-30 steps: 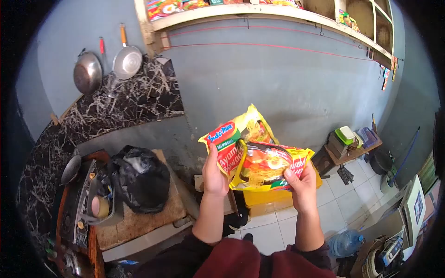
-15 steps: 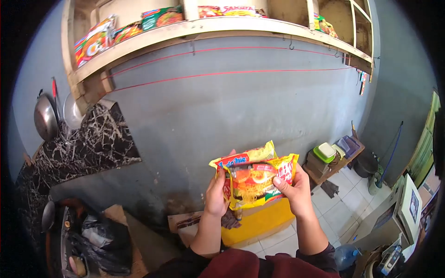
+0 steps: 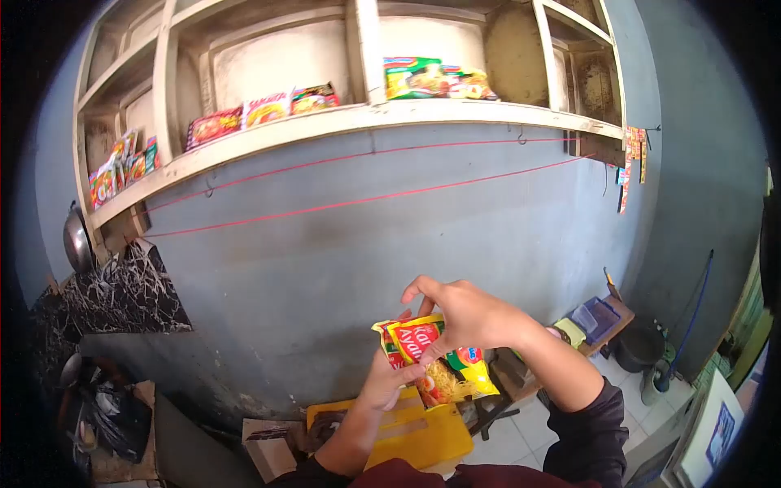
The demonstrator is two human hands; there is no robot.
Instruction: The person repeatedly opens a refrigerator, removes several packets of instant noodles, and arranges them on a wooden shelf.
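My left hand (image 3: 386, 381) grips a small stack of instant noodle packets at its left side, thumb across the front. The front packet (image 3: 443, 384) is yellow, red and green with a noodle picture, tilted and turned so its lettering runs near the top left. Behind it, the edge of another packet (image 3: 386, 342) shows at the left. My right hand (image 3: 476, 313) reaches over the top right of the stack. Its thumb presses on the front packet, the index finger arches above the upper edge, and the other fingertips are partly hidden.
Above hangs a wooden wall shelf (image 3: 268, 134) with several noodle packets (image 3: 415, 79) in its compartments. Red cords (image 3: 366, 198) stretch below it. A yellow box (image 3: 439, 439) sits beneath my hands. Plastic containers (image 3: 598, 319) and a black tub (image 3: 639, 350) stand right; a black bag (image 3: 118, 423) lies left.
The packets have been turned and lowered slightly. My right hand has moved from their right side to over the top. The view has tilted up, showing more of the shelf.
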